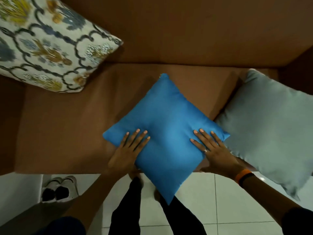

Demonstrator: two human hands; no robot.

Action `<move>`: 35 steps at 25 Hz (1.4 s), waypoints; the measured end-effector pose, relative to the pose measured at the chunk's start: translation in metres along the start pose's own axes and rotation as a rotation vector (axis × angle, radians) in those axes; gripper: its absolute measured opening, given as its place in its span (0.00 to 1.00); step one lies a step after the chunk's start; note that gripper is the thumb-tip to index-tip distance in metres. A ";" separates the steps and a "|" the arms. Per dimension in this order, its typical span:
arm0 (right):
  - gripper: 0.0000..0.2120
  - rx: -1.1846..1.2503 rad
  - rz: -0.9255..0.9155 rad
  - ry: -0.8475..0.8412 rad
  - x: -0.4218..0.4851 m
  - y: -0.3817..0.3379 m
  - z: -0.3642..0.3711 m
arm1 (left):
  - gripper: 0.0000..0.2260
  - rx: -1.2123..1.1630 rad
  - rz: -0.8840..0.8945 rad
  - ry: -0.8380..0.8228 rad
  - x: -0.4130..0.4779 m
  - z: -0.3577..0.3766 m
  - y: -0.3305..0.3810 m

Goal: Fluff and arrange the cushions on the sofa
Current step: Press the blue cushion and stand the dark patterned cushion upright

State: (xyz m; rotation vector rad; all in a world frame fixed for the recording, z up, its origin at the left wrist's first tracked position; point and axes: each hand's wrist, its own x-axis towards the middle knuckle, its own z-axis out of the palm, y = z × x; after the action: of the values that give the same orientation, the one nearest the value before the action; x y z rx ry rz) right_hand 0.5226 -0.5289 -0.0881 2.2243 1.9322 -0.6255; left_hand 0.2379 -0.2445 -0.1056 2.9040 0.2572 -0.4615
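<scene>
A bright blue cushion (166,126) is turned like a diamond over the front of the brown sofa seat (67,129), its lowest corner hanging past the seat edge. My left hand (129,148) grips its lower left side, fingers on top, thumb hidden underneath. My right hand (213,148), wearing a ring, grips the lower right side the same way. A patterned floral cushion (50,43) leans in the sofa's back left corner. A pale grey cushion (274,126) lies at the right, partly off the seat.
The sofa backrest (186,28) runs across the top. White floor tiles (211,200) lie below the seat edge. A pair of white shoes (59,189) stands on the floor at the lower left. My legs in dark trousers are right against the sofa front.
</scene>
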 end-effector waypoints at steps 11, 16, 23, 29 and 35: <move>0.22 0.118 0.055 0.355 0.043 0.004 0.025 | 0.23 -0.228 -0.048 0.236 0.034 -0.005 -0.009; 0.18 0.444 0.115 0.370 0.050 0.011 -0.092 | 0.21 -0.475 -0.279 0.102 0.035 -0.082 -0.031; 0.23 0.573 0.321 0.189 0.091 0.060 -0.260 | 0.31 -0.633 -0.719 0.370 0.058 -0.180 -0.105; 0.27 1.014 0.308 0.218 0.178 0.120 -0.299 | 0.29 -0.854 -0.369 0.528 0.132 -0.279 -0.151; 0.26 0.960 0.352 0.300 0.215 0.127 -0.290 | 0.23 -0.803 -0.396 0.569 0.166 -0.270 -0.170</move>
State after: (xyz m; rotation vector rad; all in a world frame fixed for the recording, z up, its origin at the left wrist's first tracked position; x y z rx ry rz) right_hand 0.7306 -0.2494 0.0696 3.2632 1.3933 -1.4469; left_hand 0.4376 0.0005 0.0662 2.1074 0.8717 0.3706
